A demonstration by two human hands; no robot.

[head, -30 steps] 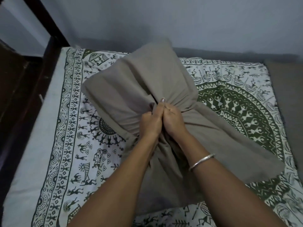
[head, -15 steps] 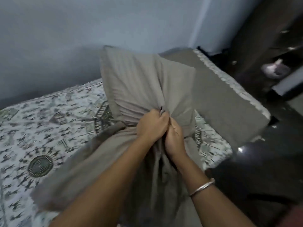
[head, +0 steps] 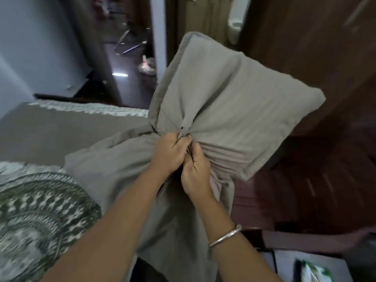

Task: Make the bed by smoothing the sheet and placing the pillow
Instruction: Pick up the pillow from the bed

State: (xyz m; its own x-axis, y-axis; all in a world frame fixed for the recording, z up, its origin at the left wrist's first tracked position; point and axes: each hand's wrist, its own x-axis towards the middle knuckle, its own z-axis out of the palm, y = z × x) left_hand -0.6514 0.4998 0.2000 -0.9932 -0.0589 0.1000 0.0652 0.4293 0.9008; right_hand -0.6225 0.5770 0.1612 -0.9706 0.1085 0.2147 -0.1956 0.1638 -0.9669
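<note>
L hand (head: 169, 152) & R hand (head: 194, 169), knuckles touching, both clench bunched middle of grey pillow (head: 223, 98) held up in air; patterned bedsheet (head: 40, 210) lies below-left of hands

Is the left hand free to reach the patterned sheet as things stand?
Probably not yet: the left hand grips the bunched pillow together with the right hand. The patterned sheet lies uncovered on its side, with nothing between.

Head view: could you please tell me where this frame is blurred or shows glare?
Head view: dim room light; motion blur smears the patterned sheet and the brown wooden panel; the pillow, left hand and right hand look fairly crisp; a glare patch shines on the dark floor.
</note>
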